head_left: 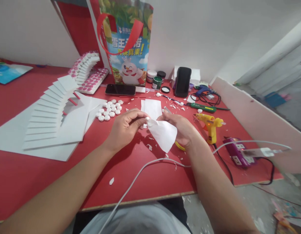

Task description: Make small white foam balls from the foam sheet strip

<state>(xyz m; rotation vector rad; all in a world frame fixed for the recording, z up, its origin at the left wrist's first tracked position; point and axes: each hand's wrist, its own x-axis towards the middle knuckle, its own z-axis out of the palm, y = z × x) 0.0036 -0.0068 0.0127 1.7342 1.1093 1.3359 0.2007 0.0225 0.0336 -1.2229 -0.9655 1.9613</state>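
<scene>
In the head view, the left hand (128, 127) pinches the narrow left end of a thin white cone-shaped sheet (163, 134); the right hand (181, 125) is closed on its right side. The sheet is between both hands, above the flat red worktop (140, 177). Small round white discs (106, 113) lie left, a yellow plastic glue gun (211, 125) right.

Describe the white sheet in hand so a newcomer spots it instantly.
Start at the red table, where the left hand and right hand are close together. Between them is a thin white sheet, narrowing toward the left hand. Unlike the white pieces lying flat just beyond, it's held up and flares out.
</scene>
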